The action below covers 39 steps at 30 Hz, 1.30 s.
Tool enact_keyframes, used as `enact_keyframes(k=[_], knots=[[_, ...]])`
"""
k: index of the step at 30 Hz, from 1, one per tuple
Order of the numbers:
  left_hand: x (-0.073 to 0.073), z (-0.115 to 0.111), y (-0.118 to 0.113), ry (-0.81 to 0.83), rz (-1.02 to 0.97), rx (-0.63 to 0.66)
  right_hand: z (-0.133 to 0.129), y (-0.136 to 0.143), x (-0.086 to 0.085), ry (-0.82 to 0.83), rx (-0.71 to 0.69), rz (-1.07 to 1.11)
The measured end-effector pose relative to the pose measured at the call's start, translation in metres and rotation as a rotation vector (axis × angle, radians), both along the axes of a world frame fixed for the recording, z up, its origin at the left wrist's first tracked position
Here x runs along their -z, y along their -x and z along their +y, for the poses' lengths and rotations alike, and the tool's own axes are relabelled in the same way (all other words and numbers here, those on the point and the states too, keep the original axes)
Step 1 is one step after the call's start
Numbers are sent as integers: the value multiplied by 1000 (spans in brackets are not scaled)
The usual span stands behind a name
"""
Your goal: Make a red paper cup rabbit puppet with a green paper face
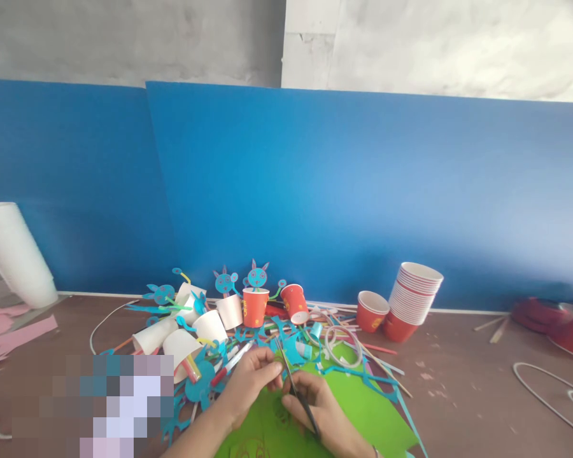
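At near centre, scissors (294,389) are resting in the right hand (319,399), its fingers wrapping the black handle, over green paper (363,401). They are probably handling as light and stiff, best taken by that handle. Their tips are pointing far and slightly left, the long axis slanting back toward near right. Just left, the left hand (249,381) is curling, thumb and fingers together; whether they are pinching anything, I cannot tell. Blue cut-outs (200,385) are lying farther left; a cup stack (413,305) is leaning at far right.
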<state>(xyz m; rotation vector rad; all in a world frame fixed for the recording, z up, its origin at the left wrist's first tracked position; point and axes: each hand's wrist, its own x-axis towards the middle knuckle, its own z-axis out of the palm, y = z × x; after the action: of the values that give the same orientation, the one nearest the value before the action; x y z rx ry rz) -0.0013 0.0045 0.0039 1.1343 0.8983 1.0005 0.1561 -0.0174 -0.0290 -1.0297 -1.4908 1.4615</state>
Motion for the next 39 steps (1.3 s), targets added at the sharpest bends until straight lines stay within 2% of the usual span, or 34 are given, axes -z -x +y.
enact_keyframes(k=[7,24,30,39], knots=[[-4,-1,0,20,5,-4,1,0,-5,-35,-12,13],[-5,0,1,24,-2,-45,2,-2,-1,-39,14,-25],[-4,0,1,-1,3,2,2,-1,1,3,-4,-23],[-1,0,1,10,6,16,-1,0,-8,-22,-7,-25]])
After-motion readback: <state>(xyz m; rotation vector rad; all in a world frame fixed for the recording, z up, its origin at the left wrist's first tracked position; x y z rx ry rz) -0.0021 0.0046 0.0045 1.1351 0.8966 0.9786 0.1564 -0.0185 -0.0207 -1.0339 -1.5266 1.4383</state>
